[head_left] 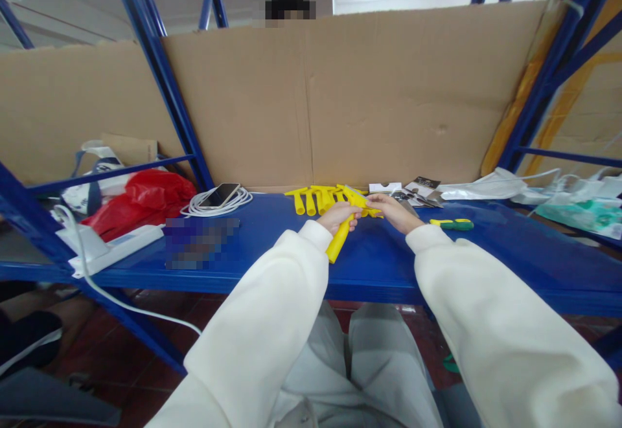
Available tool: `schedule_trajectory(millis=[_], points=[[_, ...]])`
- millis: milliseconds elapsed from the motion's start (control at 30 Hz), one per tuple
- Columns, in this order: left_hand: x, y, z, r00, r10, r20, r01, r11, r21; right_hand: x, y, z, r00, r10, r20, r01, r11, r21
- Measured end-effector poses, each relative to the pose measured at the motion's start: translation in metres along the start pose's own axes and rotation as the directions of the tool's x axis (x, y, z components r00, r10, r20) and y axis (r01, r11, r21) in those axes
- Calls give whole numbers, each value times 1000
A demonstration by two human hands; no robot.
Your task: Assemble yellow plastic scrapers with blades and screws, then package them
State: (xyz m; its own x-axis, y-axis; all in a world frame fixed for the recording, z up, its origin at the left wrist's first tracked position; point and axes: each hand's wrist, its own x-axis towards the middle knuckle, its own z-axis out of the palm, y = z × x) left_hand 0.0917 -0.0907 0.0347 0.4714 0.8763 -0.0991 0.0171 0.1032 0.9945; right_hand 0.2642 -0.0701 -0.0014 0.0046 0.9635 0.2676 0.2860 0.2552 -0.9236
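My left hand [339, 216] is closed around a yellow plastic tool [339, 243] with a round handle and a wider head. The handle slants down toward the table's front edge. My right hand [392, 212] pinches at the tool's head from the other side. What lies between its fingertips is too small to make out. Just behind my hands, several similar yellow T-shaped tools [311, 201] lie in a row with their handles toward me.
A green-and-yellow screwdriver handle [454, 224] lies right. Behind it are dark and white cards [422, 188] and white plastic bags [486, 185]. Left stand a phone [221, 195] on a coiled white cable [194, 206], a red bag [155, 195] and a power strip [126, 245]. Cardboard [389, 91] walls the back.
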Motion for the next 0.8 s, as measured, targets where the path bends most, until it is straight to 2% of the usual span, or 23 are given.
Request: schedule_trajectory(millis=[200,400,800], points=[[-1,1,1,1000,-11,5,11,1000,3,-3,-6,3,995,84,46,-91,980,175],[0,0,0,1000,11,21,-11,1000,-19,-5,-8,2,995,59,85,-79,963,259],[0,0,0,1000,-4,18,3,1000,9,-8,-9,0,995,70,67,-83,970,227]])
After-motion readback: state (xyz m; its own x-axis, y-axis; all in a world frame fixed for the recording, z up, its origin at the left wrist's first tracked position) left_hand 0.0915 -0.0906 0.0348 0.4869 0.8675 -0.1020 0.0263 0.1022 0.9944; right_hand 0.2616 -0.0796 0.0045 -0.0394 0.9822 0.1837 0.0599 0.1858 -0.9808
